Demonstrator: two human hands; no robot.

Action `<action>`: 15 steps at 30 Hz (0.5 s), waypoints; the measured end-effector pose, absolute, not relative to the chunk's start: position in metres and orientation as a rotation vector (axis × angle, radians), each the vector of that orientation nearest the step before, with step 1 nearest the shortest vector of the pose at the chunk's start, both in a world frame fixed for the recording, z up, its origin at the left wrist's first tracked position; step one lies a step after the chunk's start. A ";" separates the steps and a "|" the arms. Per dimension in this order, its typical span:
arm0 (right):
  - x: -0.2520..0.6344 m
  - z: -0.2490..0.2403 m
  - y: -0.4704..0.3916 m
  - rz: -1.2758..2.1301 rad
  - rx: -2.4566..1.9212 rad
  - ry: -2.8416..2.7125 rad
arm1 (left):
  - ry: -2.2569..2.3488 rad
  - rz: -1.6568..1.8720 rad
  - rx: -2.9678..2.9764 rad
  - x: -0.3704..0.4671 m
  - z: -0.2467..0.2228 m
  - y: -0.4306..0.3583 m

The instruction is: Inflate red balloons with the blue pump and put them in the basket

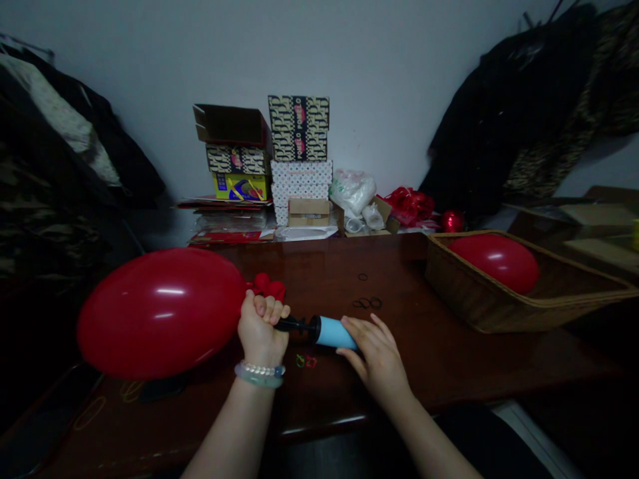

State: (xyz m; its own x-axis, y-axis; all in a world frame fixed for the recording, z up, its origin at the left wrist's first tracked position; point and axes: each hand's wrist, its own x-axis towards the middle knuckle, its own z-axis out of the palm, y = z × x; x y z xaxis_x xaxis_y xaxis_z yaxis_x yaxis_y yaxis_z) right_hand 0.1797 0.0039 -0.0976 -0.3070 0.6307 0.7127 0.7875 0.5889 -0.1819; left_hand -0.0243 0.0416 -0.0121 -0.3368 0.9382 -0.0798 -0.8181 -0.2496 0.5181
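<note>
A large inflated red balloon (162, 313) lies to the left, its neck end inside my left hand (263, 326). That hand is closed around the neck and the black nozzle end of a hand pump. The pump (332, 332) has a light blue barrel and lies level between my hands. Over the barrel's right end rests my right hand (377, 352), fingers curved around it and thumb beneath. Just behind my left hand are small uninflated red balloons (267, 286). Whether the balloon's neck sits on the nozzle is hidden by my fingers.
On the dark table (399, 266), a wicker basket (469, 306) at the right holds another red balloon (494, 261). Black bands (368, 303) and coloured bands (305, 360) lie near the pump. Stacked boxes (299, 133) and plastic bags (352, 189) stand against the wall.
</note>
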 end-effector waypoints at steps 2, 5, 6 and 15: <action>0.187 -0.099 0.006 -0.273 -1.131 -2.043 | 0.550 1.854 0.296 -0.032 -0.010 0.043; 0.198 -0.100 0.010 -0.304 -1.146 -2.039 | 0.522 1.884 0.293 -0.045 -0.006 0.044; 0.201 -0.100 0.011 -0.313 -1.150 -2.039 | 0.514 1.892 0.290 -0.049 -0.005 0.044; 0.204 -0.101 0.010 -0.353 -1.090 -1.985 | 0.476 1.902 0.283 -0.053 -0.006 0.043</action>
